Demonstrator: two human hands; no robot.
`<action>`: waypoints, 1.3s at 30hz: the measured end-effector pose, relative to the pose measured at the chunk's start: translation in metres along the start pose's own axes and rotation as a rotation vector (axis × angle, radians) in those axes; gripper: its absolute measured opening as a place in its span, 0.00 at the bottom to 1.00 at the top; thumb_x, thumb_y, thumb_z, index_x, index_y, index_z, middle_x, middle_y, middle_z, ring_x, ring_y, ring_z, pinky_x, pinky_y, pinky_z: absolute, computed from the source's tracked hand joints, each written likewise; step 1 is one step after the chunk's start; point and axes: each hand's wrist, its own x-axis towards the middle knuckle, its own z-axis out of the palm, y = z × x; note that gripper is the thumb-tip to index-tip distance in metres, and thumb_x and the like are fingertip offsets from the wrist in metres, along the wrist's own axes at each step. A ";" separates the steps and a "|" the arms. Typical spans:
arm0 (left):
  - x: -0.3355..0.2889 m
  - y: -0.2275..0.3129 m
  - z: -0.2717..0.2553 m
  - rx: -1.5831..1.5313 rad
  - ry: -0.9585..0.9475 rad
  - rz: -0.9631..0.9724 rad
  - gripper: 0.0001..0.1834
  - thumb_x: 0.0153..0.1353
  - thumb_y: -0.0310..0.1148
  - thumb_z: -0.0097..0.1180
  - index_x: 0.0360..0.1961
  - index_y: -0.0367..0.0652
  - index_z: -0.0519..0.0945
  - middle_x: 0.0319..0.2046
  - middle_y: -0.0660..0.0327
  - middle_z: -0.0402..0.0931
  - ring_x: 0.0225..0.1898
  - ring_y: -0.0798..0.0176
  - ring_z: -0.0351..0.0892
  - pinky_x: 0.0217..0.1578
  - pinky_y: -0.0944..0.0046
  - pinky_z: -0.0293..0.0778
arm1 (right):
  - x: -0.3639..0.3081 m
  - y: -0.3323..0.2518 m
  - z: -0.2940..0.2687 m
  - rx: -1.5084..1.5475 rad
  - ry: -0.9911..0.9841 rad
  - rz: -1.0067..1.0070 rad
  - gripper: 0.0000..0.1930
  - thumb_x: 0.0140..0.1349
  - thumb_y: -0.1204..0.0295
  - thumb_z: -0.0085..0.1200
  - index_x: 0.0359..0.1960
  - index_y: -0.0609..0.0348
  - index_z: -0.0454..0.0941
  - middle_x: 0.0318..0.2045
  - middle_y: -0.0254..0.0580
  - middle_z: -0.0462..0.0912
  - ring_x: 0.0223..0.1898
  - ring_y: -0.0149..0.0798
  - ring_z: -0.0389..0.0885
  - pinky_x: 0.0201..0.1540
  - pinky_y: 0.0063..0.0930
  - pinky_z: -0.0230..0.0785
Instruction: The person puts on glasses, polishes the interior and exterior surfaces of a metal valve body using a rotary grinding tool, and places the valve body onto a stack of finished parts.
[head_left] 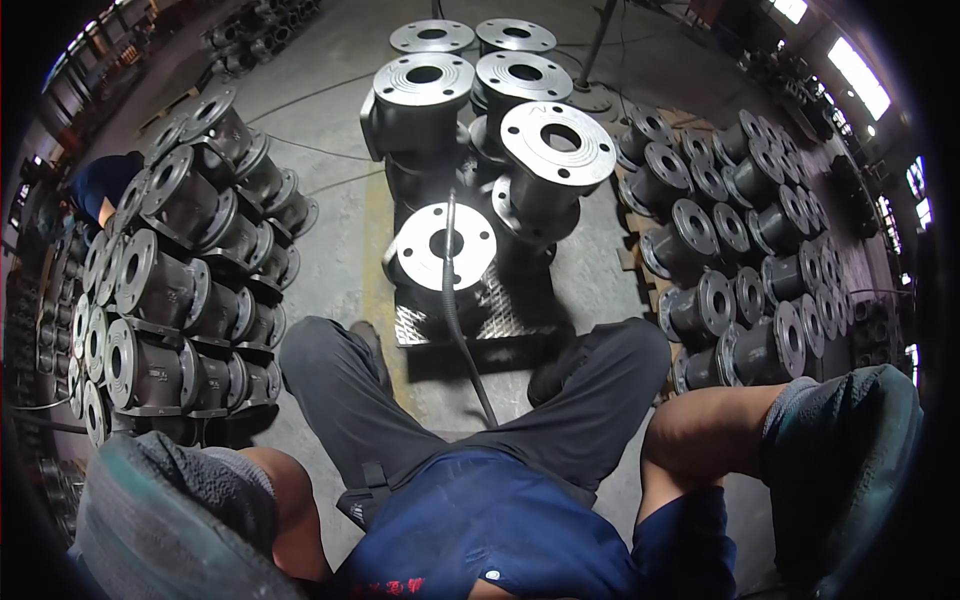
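A grey concrete floor (335, 235) spreads through the workshop I am viewing, with a worn yellow stripe (378, 225) across it; on the left rises a big stack of dark cast-metal flanged pipe bodies (160, 285), round-mouthed and rough-skinned; on the right a similar stack (685, 240) sits on a wooden pallet (632, 265). Straight ahead, between the wearer's knees and beyond, I see the central castings (430, 125), dark bodies with 6 bright machined flange faces, ringed with fine grooves and pierced by bolt holes; the nearest stands low, by a shiny plate with a raised pattern (505, 318). The wearer's grey trousers (360, 390) frame this group on 2 sides; a co-worker in dark blue (108, 180) bends behind the left stack. The left hand (165, 515) and right hand (850, 460), both in greenish-grey knit-cuffed gloves, are raised at the lower corners, well apart from the central castings; I cannot tell how far their fingers are open or whether they hold anything. A slim dark hose (458, 335) crosses in front of the nearest flange, partly covering its bore.
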 end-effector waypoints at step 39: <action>0.025 0.409 0.175 -3.388 -1.125 -0.613 0.35 0.88 0.59 0.42 0.74 0.38 0.75 0.55 0.52 0.88 0.50 0.60 0.90 0.51 0.62 0.84 | -0.092 0.208 0.143 0.259 -0.407 1.195 0.21 0.83 0.58 0.55 0.57 0.65 0.88 0.49 0.36 0.90 0.47 0.28 0.83 0.56 0.27 0.76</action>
